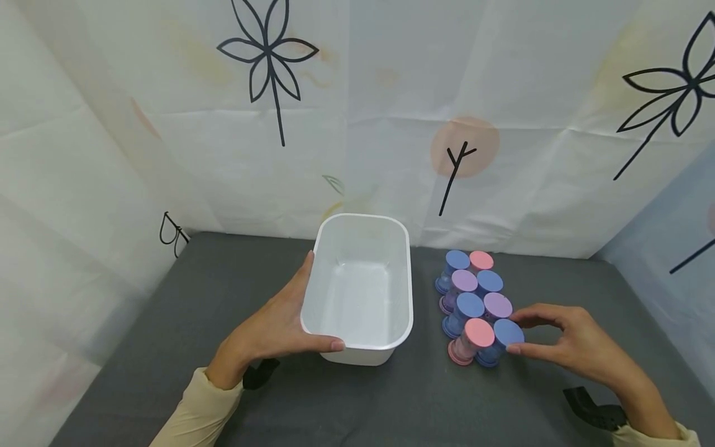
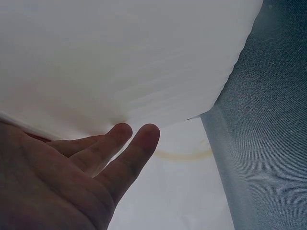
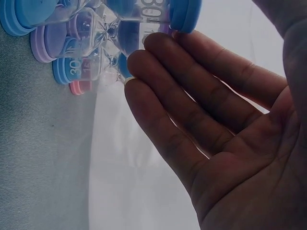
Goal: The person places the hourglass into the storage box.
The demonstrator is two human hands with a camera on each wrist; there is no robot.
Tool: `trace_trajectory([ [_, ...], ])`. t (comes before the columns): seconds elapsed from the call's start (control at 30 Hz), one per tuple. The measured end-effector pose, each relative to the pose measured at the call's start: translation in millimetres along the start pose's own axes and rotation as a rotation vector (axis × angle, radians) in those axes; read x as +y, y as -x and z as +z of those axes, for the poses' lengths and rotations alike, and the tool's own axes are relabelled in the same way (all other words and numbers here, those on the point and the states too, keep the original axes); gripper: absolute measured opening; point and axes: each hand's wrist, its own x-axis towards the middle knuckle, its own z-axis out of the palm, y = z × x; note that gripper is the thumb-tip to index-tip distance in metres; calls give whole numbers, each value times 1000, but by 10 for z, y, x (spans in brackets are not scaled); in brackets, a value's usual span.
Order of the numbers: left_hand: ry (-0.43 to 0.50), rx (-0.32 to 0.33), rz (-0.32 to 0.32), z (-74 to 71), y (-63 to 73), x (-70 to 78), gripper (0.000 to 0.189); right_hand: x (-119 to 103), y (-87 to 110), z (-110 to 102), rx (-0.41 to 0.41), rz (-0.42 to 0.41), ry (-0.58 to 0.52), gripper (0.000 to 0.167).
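A white plastic tub [image 1: 357, 357] stands upright on the dark cloth, its inside bare. My left hand [image 1: 274, 326] grips its near left corner, thumb on the front rim and fingers along the left side. In the left wrist view the fingertips [image 2: 120, 130] touch the tub's wall [image 2: 144, 62]. Several hourglasses with blue, pink and purple caps stand in two close rows to the right. My right hand [image 1: 570, 344] pinches the nearest blue hourglass [image 1: 508, 333] of the right row by its top cap, between thumb and fingers. A pink hourglass [image 1: 478, 334] stands just left of it.
Dark grey cloth [image 1: 363, 410] covers the table. White fabric with printed flowers [image 1: 380, 81] hangs behind and along both sides. The tub's far end reaches the back edge of the table. A gap of cloth lies between the tub and the hourglasses.
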Motion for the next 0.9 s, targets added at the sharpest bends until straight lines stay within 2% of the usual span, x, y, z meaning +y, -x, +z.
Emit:
trace_trajectory([
  [0.33,20,7,7,6,-1,2,140,-21,-9,-18,-11,9,13,43],
  [0.9,-18,1,-1,-12,16,2,140,-15,-4,2,-5,-10,14,45],
])
